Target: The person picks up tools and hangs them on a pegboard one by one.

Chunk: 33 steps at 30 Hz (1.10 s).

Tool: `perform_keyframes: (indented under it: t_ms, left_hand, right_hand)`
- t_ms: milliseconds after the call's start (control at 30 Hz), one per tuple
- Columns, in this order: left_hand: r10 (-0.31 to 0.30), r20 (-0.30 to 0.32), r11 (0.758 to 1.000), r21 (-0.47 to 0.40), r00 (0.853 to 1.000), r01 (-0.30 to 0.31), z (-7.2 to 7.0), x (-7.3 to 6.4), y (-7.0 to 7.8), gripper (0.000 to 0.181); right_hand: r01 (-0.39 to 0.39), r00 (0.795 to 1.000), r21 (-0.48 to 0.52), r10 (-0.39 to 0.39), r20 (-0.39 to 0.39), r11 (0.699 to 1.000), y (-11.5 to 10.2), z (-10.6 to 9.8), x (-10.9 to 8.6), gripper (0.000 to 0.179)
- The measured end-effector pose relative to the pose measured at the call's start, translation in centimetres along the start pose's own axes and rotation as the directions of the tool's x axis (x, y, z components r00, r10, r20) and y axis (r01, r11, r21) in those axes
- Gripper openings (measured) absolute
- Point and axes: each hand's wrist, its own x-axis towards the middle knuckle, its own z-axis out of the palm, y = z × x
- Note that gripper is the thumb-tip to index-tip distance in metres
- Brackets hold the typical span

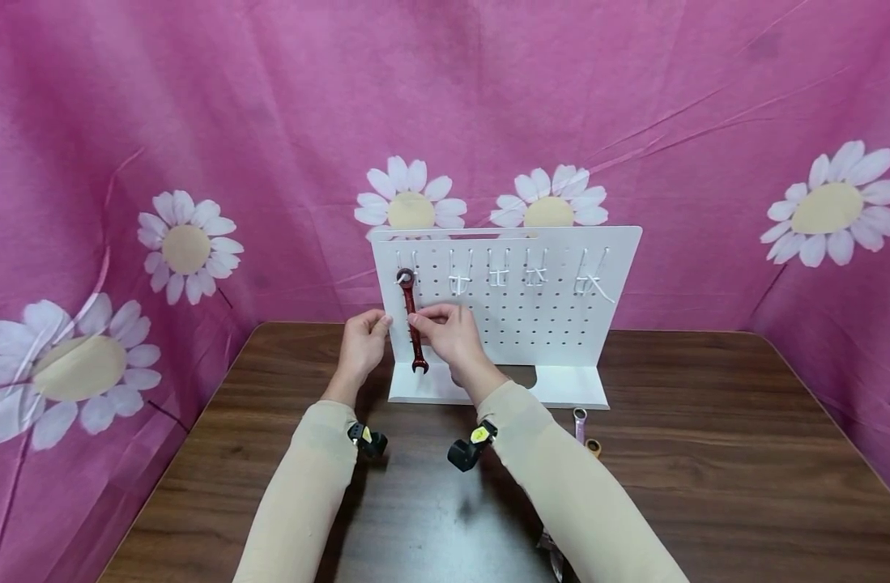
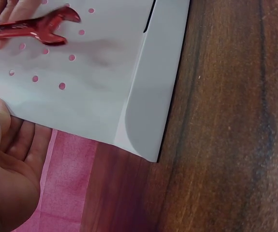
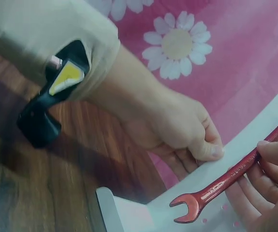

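A red combination wrench (image 1: 412, 324) hangs upright at the left of a white pegboard (image 1: 503, 340), its ring end over a hook and its open jaw down. My right hand (image 1: 450, 334) pinches the wrench's shank between thumb and fingers. In the right wrist view the wrench (image 3: 223, 182) slants across the board, with the right-hand thumb (image 3: 271, 151) on it. My left hand (image 1: 363, 344) grips the board's left edge, thumb on the front and fingers behind, as the left wrist view shows for this hand (image 2: 15, 164).
Several white hooks (image 1: 498, 275) run along the board's upper part. On the wooden table (image 1: 707, 437), a small purple wrench (image 1: 579, 425) and a gold ring end (image 1: 594, 447) lie right of the right forearm. Another metal tool (image 1: 555, 559) is partly under that sleeve. A pink flowered cloth (image 1: 306, 162) hangs behind.
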Motion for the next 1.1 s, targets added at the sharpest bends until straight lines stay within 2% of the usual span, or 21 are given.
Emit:
perform_keyframes:
  t_ms: [367,500,633,800,933,1100]
  left_hand:
    - [-0.005,-0.003,1.000,0.002,1.000,0.005,-0.1,-0.1,0.2,0.020]
    - [-0.009,0.000,1.000,0.001,1.000,0.009,-0.1,-0.2,0.2,0.020]
    - [-0.013,0.010,1.000,0.006,1.000,0.013,-0.1,-0.4,0.2,0.021]
    - [-0.014,0.012,1.000,0.006,1.000,0.014,0.0,-0.4,0.0,0.021]
    - [-0.009,0.014,1.000,0.003,1.000,0.009,-0.1,-0.3,0.0,0.020]
    - [-0.025,0.037,1.000,-0.005,0.999,0.025,-0.3,-0.2,0.0,0.021]
  right_hand:
    - [0.044,0.999,-0.024,-0.043,0.015,0.999,0.5,-0.4,0.6,0.021]
    - [0.028,0.999,-0.029,-0.027,0.029,0.999,0.7,-0.7,0.5,0.022]
    - [0.028,0.999,-0.104,-0.024,0.038,0.994,1.0,-1.4,0.0,0.021]
    - [0.109,0.993,-0.190,-0.097,0.073,0.976,1.7,-2.8,-1.2,0.021]
    - [0.154,0.984,-0.152,-0.139,0.110,0.976,2.0,-4.0,-2.2,0.021]
    - [0.141,0.982,-0.053,-0.133,0.136,0.989,1.6,-5.7,-3.5,0.023]
